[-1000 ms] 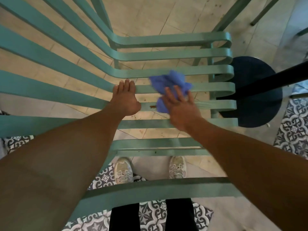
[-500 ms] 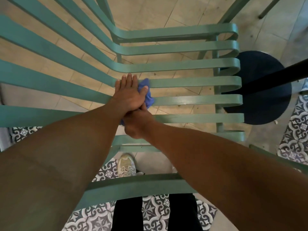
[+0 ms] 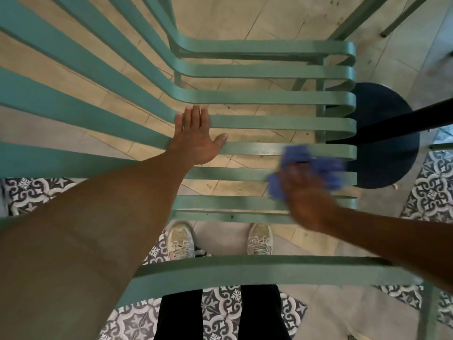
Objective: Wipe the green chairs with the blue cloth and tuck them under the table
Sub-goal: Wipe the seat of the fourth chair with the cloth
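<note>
A green slatted metal chair (image 3: pixel 269 98) fills the view from above, its seat slats running left to right. My left hand (image 3: pixel 196 139) lies flat with straight fingers on the slats where seat and backrest meet. My right hand (image 3: pixel 306 197), blurred by motion, presses the crumpled blue cloth (image 3: pixel 311 165) onto the slats near the seat's right front edge. Whether its fingers curl round the cloth is lost in the blur.
The dark round base (image 3: pixel 382 136) and black post (image 3: pixel 404 121) of a table stand just right of the seat. More green legs (image 3: pixel 353 23) rise at the top right. My shoes (image 3: pixel 180 241) stand under the chair on tiled floor.
My right hand has swept the cloth from beside my left hand to the right end of the seat. My left hand stays on the slats, thumb now spread.
</note>
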A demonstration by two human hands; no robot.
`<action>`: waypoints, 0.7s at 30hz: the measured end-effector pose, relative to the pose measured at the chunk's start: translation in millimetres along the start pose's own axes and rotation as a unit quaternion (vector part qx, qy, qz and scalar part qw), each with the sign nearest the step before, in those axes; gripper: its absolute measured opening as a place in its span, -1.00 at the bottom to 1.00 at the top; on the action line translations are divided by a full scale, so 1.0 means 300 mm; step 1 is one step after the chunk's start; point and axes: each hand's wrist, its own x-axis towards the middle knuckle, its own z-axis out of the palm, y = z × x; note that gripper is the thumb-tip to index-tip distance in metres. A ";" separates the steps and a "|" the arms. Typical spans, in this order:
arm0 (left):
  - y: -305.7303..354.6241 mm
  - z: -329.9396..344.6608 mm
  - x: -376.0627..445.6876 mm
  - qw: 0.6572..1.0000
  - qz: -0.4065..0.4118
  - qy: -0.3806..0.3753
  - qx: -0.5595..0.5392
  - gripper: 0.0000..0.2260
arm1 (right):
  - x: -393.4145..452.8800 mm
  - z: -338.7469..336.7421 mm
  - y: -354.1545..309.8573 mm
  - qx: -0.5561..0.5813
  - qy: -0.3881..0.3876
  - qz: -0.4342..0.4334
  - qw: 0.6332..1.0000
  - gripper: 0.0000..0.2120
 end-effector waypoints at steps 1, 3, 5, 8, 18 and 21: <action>0.000 -0.006 0.001 1.000 -0.005 -0.007 -0.001 -0.23 | 0.062 -0.015 -0.149 0.015 0.008 -0.085 0.996 -0.39; 0.003 -0.012 0.008 1.000 -0.009 -0.022 -0.004 -0.23 | 0.162 -0.060 -0.403 0.044 0.007 -0.243 0.969 -0.39; 0.006 -0.012 0.016 0.999 -0.011 -0.033 0.003 -0.23 | 0.212 -0.098 -0.500 -0.006 0.023 -0.326 0.945 -0.41; 0.001 -0.006 0.009 1.000 -0.009 -0.026 0.001 -0.23 | 0.174 -0.025 -0.251 -0.135 0.033 -0.402 0.905 -0.38; -0.004 0.003 0.004 1.000 0.001 -0.005 0.016 -0.21 | -0.171 0.162 0.500 -0.193 0.105 -0.270 0.938 -0.27; -0.005 -0.005 0.005 1.000 -0.010 -0.013 0.013 -0.21 | 0.062 0.114 0.183 -0.205 0.180 -0.369 0.888 -0.41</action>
